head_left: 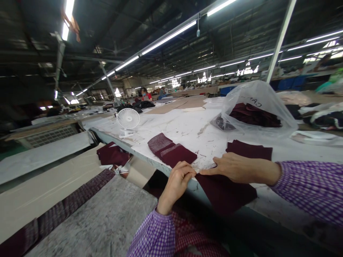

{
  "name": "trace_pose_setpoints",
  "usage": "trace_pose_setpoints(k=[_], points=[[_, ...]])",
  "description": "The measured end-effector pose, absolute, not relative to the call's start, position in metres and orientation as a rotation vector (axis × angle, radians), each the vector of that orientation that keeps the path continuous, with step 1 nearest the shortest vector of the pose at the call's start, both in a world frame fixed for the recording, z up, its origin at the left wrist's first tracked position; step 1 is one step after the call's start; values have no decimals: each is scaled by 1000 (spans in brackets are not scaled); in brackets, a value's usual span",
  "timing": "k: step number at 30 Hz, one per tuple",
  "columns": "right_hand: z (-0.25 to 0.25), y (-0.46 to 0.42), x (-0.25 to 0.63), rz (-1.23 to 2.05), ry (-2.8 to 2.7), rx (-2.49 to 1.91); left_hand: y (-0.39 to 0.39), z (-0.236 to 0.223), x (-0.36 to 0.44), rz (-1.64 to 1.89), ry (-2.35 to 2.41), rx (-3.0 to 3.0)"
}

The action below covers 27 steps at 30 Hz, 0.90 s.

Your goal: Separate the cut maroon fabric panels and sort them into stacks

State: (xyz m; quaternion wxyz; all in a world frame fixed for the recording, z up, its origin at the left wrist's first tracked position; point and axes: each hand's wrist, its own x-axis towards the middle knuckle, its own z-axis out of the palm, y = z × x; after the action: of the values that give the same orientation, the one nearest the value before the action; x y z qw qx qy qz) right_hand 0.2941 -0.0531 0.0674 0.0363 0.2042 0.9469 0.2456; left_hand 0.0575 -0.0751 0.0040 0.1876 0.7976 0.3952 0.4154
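White tabletop (182, 125): left hand (175, 182) pinches maroon cloth (225, 194); right hand (233, 167) atop it, forefinger outstretched.

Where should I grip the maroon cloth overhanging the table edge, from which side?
Probably pinch the maroon cloth by its lower edge from the wearer's side: it droops past the table, leaving both faces reachable; the left hand and right hand meet at its left corner.

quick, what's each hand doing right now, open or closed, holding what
Left hand: closed, apparently pinching a corner of the maroon cloth.
Right hand: open, thumb and forefinger apart, forefinger at that corner.
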Motion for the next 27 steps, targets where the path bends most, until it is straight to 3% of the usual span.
trace_pose_setpoints(k=[11,16,23,27], points=[[76,-53,278,715,2897,492,-75,2,56,1252,1090,2115],[64,-52,286,646,2980,751,-72,0,54,1498,1338,2127],[66,-32,298,-414,2980,1098,-62,-1,41,1153,1708,2313],[84,-12,331,-533,3009,1145,-61,6,47,1021,1829,2436]])
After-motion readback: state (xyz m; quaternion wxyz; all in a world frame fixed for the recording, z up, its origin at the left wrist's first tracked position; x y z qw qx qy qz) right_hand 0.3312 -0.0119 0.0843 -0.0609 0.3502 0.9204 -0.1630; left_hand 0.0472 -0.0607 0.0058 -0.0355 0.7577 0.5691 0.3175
